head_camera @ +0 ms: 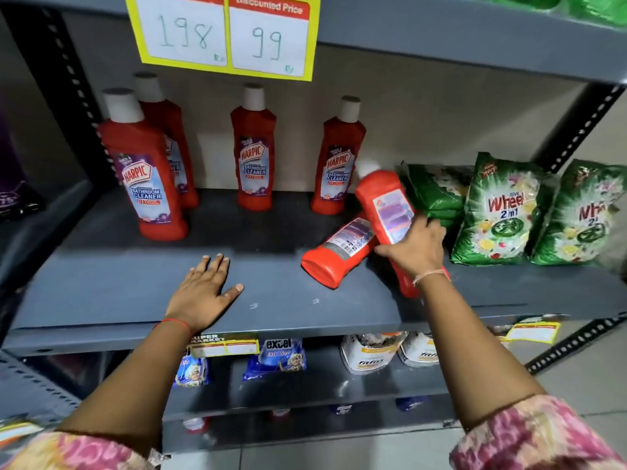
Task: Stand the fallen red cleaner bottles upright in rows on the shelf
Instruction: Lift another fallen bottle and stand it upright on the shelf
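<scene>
Several red cleaner bottles with white caps stand upright on the grey shelf (112, 286): one at front left (144, 171), one behind it (176, 144), one in the middle (254, 154), one further right (337, 164). My right hand (415, 249) is shut on a tilted red bottle (386, 205), label side facing me, cap pointing up and back. Another red bottle (339, 252) lies on its side just left of it, base toward me. My left hand (203, 293) rests flat and open on the shelf, holding nothing.
Green detergent bags (498, 212) stand at the shelf's right, close behind the held bottle, with flatter green packs (434, 191) beside them. A yellow price sign (224, 32) hangs from the shelf above. Lower shelves hold pouches (278, 354) and white packs (369, 354).
</scene>
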A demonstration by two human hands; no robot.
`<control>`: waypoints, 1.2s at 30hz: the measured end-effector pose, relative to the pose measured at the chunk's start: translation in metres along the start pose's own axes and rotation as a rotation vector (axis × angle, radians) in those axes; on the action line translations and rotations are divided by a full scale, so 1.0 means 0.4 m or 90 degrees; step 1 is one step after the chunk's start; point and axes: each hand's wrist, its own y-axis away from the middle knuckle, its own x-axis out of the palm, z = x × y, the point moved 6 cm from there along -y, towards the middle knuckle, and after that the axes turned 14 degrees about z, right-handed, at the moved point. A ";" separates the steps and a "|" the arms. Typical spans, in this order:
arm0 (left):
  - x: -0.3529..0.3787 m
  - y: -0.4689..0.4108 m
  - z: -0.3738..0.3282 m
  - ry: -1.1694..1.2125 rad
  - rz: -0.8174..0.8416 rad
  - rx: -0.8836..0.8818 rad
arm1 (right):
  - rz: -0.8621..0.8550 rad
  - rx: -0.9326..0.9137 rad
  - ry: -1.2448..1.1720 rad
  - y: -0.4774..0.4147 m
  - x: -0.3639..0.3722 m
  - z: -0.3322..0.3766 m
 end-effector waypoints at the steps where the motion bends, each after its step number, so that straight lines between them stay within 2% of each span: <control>1: -0.003 0.002 0.003 0.006 0.003 0.002 | -0.033 -0.017 -0.031 0.008 -0.009 0.034; 5: -0.027 0.024 0.060 0.009 -0.007 -0.029 | -0.124 -0.100 -0.185 0.037 -0.003 0.215; 9: -0.061 0.070 0.189 0.011 -0.020 -0.098 | -0.123 -0.134 -0.398 0.055 0.082 0.372; 17: -0.068 0.076 0.238 0.039 -0.048 -0.128 | -0.160 0.001 -0.594 0.019 0.293 0.526; 21: -0.067 0.071 0.245 0.026 -0.056 -0.129 | -0.195 -0.009 -0.572 -0.005 0.349 0.562; 25: -0.063 0.072 0.246 0.024 -0.054 -0.132 | -0.202 -0.033 -0.466 -0.002 0.387 0.595; 27: -0.062 0.072 0.246 0.023 -0.053 -0.131 | -0.223 -0.007 -0.413 0.010 0.405 0.591; 31: -0.062 0.071 0.245 0.026 -0.054 -0.130 | -0.134 0.120 -0.316 0.033 0.459 0.542; 34: -0.059 0.072 0.246 0.026 -0.051 -0.129 | -0.121 0.117 -0.313 0.027 0.469 0.525; 36: -0.059 0.072 0.246 0.028 -0.051 -0.130 | -0.092 0.070 -0.333 0.028 0.468 0.521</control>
